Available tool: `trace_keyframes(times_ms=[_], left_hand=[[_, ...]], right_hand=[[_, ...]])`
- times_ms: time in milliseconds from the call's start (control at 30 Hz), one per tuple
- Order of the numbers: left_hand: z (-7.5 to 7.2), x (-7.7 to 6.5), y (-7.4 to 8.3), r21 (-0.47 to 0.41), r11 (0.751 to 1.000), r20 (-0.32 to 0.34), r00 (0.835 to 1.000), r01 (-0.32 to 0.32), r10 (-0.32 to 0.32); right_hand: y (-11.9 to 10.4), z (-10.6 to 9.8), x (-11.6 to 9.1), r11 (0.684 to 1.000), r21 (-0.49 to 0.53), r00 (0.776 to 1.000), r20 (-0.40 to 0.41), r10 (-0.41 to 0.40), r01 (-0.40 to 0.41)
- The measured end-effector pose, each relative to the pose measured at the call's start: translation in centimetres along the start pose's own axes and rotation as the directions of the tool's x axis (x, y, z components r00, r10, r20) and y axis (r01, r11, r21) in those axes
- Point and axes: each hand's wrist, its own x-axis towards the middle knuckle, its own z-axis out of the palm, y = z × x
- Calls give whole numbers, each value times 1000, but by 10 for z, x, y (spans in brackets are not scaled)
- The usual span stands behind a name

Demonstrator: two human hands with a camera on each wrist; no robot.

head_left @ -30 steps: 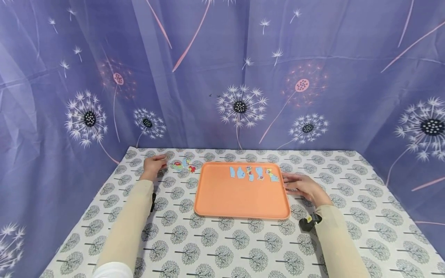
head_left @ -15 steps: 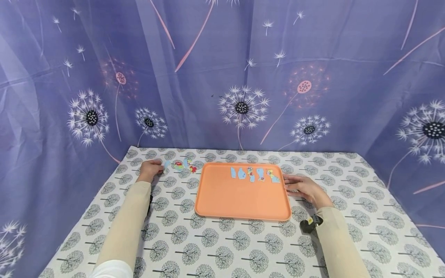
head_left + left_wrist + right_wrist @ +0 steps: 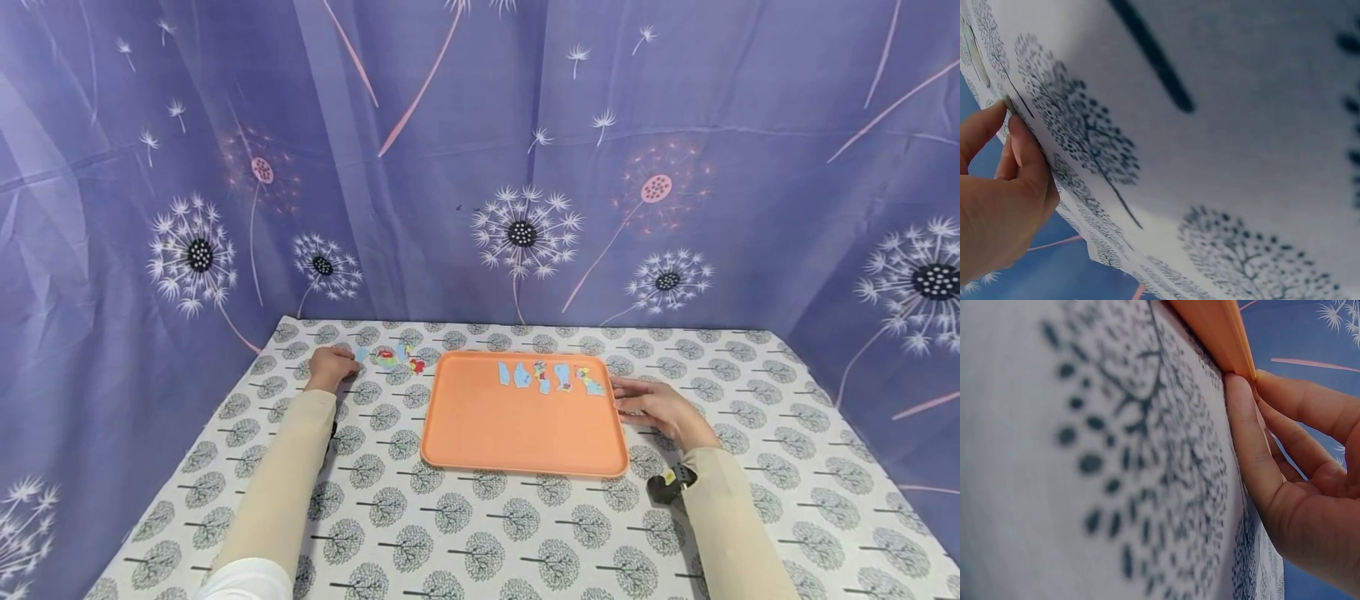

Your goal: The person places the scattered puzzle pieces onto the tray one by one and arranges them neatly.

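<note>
left hand [image 3: 331, 367] has shifted slightly rightward, fingers pinching a blue piece [image 3: 362, 354]; right hand [image 3: 660, 405] pinches the orange tray [image 3: 525, 433].

Orange tray [image 3: 517, 429] lies flat on white tree-print tablecloth [image 3: 405, 508]. Inside the tray, along its far rim and toward its right end: row of five irregular light-blue cutouts [image 3: 542, 377], some with multicoloured patches. Left of tray: small cluster of colourful cutouts [image 3: 386, 357]; farther left, left hand [image 3: 331, 368], fingertips at a pale blue piece [image 3: 362, 354]. Right of tray: right hand [image 3: 660, 407], fingers touching the rim. Beyond tray: purple dandelion-print curtain [image 3: 420, 208].
</note>
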Motion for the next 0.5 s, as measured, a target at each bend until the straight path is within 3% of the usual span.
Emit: trace_keyframes(times_ms=[200, 500], left_hand=[[3, 1, 3, 123, 992, 1, 999, -41, 42], [3, -5, 5, 20, 1000, 55, 998, -12, 11]], right_hand=[[-1, 1, 0, 1000, -1, 1000, -3, -2, 2], [-1, 1, -2, 1000, -3, 1000, 15, -2, 2]])
